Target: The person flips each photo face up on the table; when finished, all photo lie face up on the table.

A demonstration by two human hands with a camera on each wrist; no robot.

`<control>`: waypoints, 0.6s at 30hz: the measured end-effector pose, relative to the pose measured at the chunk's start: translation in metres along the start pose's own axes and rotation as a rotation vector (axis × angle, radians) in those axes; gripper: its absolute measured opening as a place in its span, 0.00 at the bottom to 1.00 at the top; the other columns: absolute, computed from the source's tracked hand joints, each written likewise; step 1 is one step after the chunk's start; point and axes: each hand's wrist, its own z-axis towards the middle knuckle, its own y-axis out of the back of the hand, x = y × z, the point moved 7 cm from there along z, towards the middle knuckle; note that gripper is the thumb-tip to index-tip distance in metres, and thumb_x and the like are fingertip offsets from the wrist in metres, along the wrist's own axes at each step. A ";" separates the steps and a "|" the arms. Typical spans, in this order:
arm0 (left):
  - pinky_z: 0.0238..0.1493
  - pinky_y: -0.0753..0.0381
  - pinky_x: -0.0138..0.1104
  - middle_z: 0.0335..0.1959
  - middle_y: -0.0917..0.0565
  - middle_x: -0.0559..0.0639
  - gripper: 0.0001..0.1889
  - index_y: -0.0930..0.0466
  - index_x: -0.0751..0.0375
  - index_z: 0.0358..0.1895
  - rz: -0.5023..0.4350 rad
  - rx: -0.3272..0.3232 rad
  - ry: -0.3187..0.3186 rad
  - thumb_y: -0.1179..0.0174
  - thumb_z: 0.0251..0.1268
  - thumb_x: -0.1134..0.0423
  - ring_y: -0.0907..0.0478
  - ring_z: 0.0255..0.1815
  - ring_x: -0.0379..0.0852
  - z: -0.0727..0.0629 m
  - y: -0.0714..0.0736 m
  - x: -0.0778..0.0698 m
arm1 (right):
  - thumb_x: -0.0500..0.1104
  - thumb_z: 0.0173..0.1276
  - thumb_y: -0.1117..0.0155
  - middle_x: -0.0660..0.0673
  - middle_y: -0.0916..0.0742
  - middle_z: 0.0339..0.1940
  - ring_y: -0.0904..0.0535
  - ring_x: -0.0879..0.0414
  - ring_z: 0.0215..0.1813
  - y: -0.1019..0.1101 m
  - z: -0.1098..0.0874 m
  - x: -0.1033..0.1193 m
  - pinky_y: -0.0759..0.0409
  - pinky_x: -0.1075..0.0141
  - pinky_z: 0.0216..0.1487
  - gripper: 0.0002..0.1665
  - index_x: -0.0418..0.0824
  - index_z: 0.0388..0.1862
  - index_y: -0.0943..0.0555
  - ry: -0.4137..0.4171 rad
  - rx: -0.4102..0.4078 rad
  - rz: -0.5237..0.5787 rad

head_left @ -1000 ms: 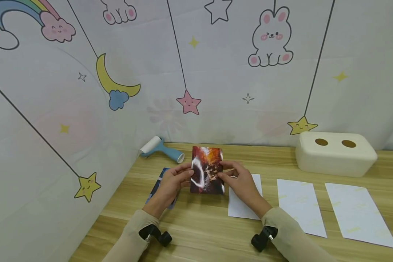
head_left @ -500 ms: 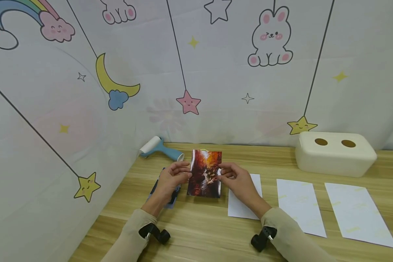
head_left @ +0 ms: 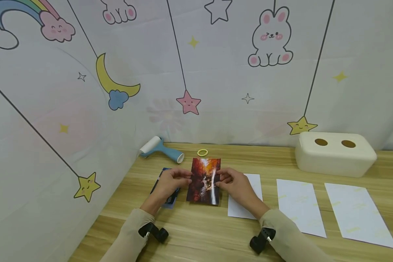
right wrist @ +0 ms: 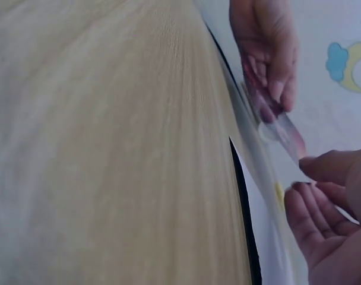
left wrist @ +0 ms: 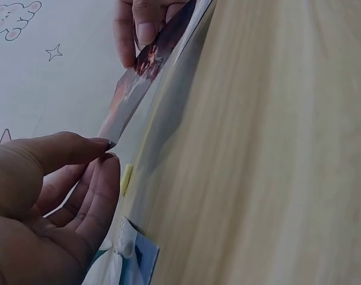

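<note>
In the head view I can see both hands at a glossy red-and-orange picture card [head_left: 204, 182]. The left hand [head_left: 168, 185] pinches its left edge and the right hand [head_left: 237, 185] its right, so the card spans the gap between them, printed face toward the person. A blue picture [head_left: 173, 198] lies on the table [head_left: 199, 233], partly hidden by the left hand. To the right lie three white sheets [head_left: 301, 207], the nearest partly covered by the right hand. My reading is that the work on this card is midway: it is gripped on both sides but not yet lying flat. The blue picture and the sheets are in neither hand's grip; whether they are finished or waiting, I cannot tell. A yellow ring [head_left: 202, 155] sits just beyond the card.

In the left wrist view the left thumb and fingertips nip the card close to a corner; it slants away toward the right hand, seemingly raised off the wood.

In the right wrist view the right thumb and fingers close narrowly on the card's end, though blur hides the exact contact. The left hand holds the far end.
</note>
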 end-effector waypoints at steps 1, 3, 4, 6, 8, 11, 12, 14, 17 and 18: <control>0.43 0.16 0.32 0.47 0.10 0.60 0.12 0.13 0.72 0.52 0.009 -0.001 0.002 0.30 0.66 0.75 0.12 0.41 0.43 0.000 0.000 0.000 | 0.31 0.66 0.23 0.46 0.13 0.40 0.15 0.56 0.40 -0.001 0.000 0.000 0.16 0.64 0.41 0.18 0.35 0.55 0.13 -0.008 0.005 -0.005; 0.43 0.15 0.33 0.47 0.10 0.61 0.12 0.13 0.73 0.51 0.020 0.001 0.007 0.30 0.66 0.75 0.12 0.41 0.44 0.000 0.000 0.001 | 0.31 0.66 0.22 0.46 0.13 0.40 0.15 0.56 0.40 -0.003 -0.001 0.000 0.16 0.63 0.41 0.19 0.35 0.56 0.13 0.000 0.017 -0.022; 0.43 0.15 0.34 0.47 0.10 0.61 0.12 0.13 0.74 0.51 0.026 0.005 0.008 0.30 0.66 0.75 0.11 0.41 0.45 0.000 0.000 0.001 | 0.31 0.65 0.22 0.46 0.13 0.40 0.15 0.56 0.40 -0.004 -0.001 0.000 0.15 0.63 0.41 0.20 0.35 0.56 0.13 -0.002 0.026 -0.029; 0.43 0.14 0.35 0.47 0.10 0.62 0.12 0.13 0.74 0.51 0.036 0.009 0.016 0.30 0.66 0.76 0.11 0.41 0.45 -0.001 0.000 0.001 | 0.32 0.65 0.21 0.47 0.14 0.40 0.16 0.57 0.40 -0.006 -0.002 -0.001 0.15 0.62 0.42 0.21 0.35 0.57 0.14 -0.004 0.048 -0.047; 0.43 0.14 0.36 0.47 0.10 0.62 0.12 0.13 0.74 0.51 0.055 0.015 0.021 0.30 0.67 0.75 0.11 0.41 0.46 -0.001 0.001 0.000 | 0.32 0.65 0.21 0.48 0.14 0.40 0.17 0.57 0.40 -0.008 -0.003 -0.001 0.16 0.61 0.44 0.23 0.36 0.58 0.14 -0.009 0.071 -0.064; 0.42 0.14 0.37 0.44 0.10 0.62 0.11 0.13 0.74 0.51 0.091 0.027 0.025 0.30 0.67 0.76 0.12 0.41 0.48 -0.001 0.002 0.000 | 0.34 0.65 0.20 0.50 0.15 0.40 0.18 0.58 0.41 -0.011 -0.003 -0.004 0.16 0.59 0.45 0.24 0.37 0.59 0.14 -0.022 0.099 -0.087; 0.42 0.14 0.37 0.43 0.10 0.62 0.11 0.13 0.74 0.51 0.109 0.034 0.021 0.30 0.67 0.76 0.11 0.40 0.48 -0.001 0.002 0.000 | 0.34 0.65 0.20 0.51 0.15 0.40 0.18 0.58 0.41 -0.012 -0.003 -0.004 0.16 0.59 0.46 0.24 0.37 0.59 0.14 -0.023 0.106 -0.090; 0.42 0.13 0.39 0.42 0.10 0.61 0.11 0.13 0.74 0.50 0.141 0.049 0.010 0.30 0.66 0.76 0.11 0.40 0.50 -0.001 0.001 0.000 | 0.34 0.65 0.20 0.51 0.14 0.39 0.18 0.58 0.41 -0.012 -0.003 -0.005 0.16 0.58 0.46 0.24 0.36 0.59 0.14 -0.020 0.117 -0.094; 0.41 0.13 0.41 0.40 0.10 0.60 0.11 0.12 0.74 0.50 0.187 0.067 -0.007 0.30 0.66 0.77 0.11 0.39 0.51 0.000 0.000 0.000 | 0.35 0.64 0.19 0.51 0.15 0.39 0.18 0.59 0.41 -0.013 -0.003 -0.005 0.16 0.58 0.47 0.24 0.36 0.59 0.14 -0.007 0.126 -0.105; 0.41 0.13 0.41 0.39 0.10 0.60 0.11 0.12 0.74 0.49 0.199 0.070 -0.011 0.30 0.65 0.76 0.11 0.39 0.51 0.000 0.000 0.000 | 0.35 0.64 0.19 0.51 0.15 0.40 0.18 0.59 0.41 -0.013 -0.003 -0.005 0.16 0.58 0.47 0.24 0.36 0.59 0.14 -0.002 0.129 -0.108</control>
